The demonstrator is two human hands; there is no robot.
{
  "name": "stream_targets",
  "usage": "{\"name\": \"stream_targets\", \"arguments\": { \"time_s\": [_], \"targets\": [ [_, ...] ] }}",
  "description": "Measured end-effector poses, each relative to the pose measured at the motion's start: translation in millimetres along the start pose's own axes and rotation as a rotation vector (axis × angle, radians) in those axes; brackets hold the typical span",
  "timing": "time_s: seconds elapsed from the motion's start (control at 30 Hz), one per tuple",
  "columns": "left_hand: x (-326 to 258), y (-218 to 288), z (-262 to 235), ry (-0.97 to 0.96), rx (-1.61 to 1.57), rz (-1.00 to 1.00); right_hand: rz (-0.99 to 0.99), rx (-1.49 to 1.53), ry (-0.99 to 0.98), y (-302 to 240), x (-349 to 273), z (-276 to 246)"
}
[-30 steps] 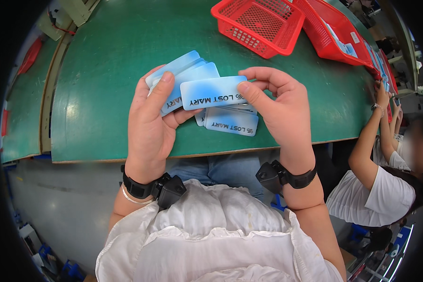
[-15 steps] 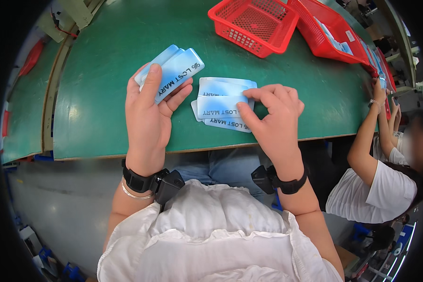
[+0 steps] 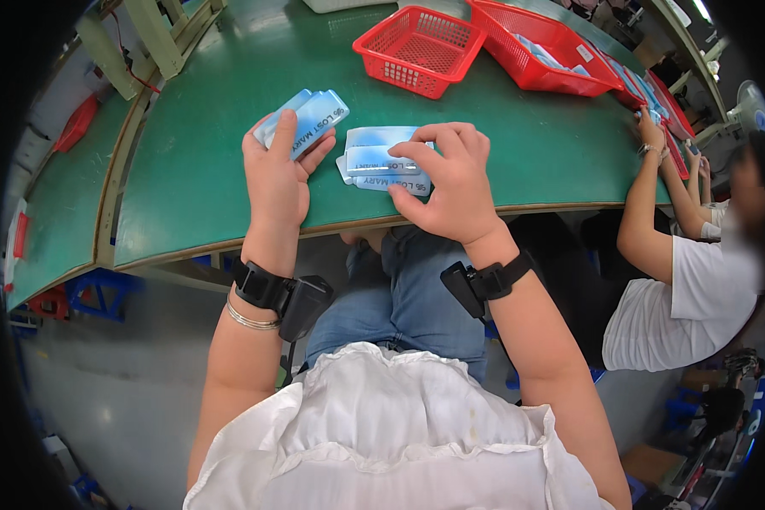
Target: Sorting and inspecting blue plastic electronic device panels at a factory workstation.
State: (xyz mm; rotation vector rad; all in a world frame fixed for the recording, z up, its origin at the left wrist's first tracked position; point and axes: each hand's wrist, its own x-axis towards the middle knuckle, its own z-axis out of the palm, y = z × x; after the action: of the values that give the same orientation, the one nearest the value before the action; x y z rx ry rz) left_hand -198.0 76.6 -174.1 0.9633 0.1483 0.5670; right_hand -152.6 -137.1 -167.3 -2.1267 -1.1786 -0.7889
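Note:
My left hand [image 3: 274, 183] is closed around a small fanned stack of light-blue, rounded rectangular panels [image 3: 318, 119] with dark lettering. The thumb lies across the top one, and the fingers support it underneath. To its right, an untidy pile of similar panels [image 3: 367, 161] lies on the green table. Over the right part of this pile is my right hand [image 3: 455, 183], its thumb and fingers spread apart. Its fingertips rest at the upper panel, while the thumb is by the pile's near edge. The hand covers part of the pile.
A red perforated basket [image 3: 421, 15] stands beyond the pile. Right of it, a longer red basket [image 3: 518, 78] holds more blue panels. At the far right a co-worker [image 3: 697, 289] reaches over red trays. The table's near edge [image 3: 331, 226] runs below my wrists.
My right thumb and fingers have parted and moved left over the pile, from a pinch at the top panel's right end. The left hand keeps its stack. The whole view has shifted.

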Motion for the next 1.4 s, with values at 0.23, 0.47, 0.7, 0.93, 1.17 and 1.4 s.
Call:
{"name": "stream_targets", "arguments": {
  "time_s": [0.23,0.47,0.7,0.93,1.17,1.4],
  "targets": [
    [-6.0,1.7,4.3,0.014,0.050,-0.017,0.037,0.008,-0.085,-1.1,3.3,-0.1],
    [-13.7,14.0,8.2,0.036,0.047,-0.133,0.212,0.068,-0.149,-1.0,5.9,-0.8],
    [-5.1,17.2,9.7,0.038,0.090,-0.207,0.241,0.088,-0.215,8.3,19.6,5.7],
    [1.7,19.2,17.8,0.081,0.168,-0.222,0.148,0.054,-0.240,18.6,37.4,5.3],
    [2.3,16.4,19.2,0.111,0.222,-0.263,0.322,0.395,-0.210,32.2,76.7,3.5],
    [2.1,13.0,9.6,0.181,0.140,-0.145,0.303,0.558,-0.458,43.0,74.3,-2.7]
  ]
}}
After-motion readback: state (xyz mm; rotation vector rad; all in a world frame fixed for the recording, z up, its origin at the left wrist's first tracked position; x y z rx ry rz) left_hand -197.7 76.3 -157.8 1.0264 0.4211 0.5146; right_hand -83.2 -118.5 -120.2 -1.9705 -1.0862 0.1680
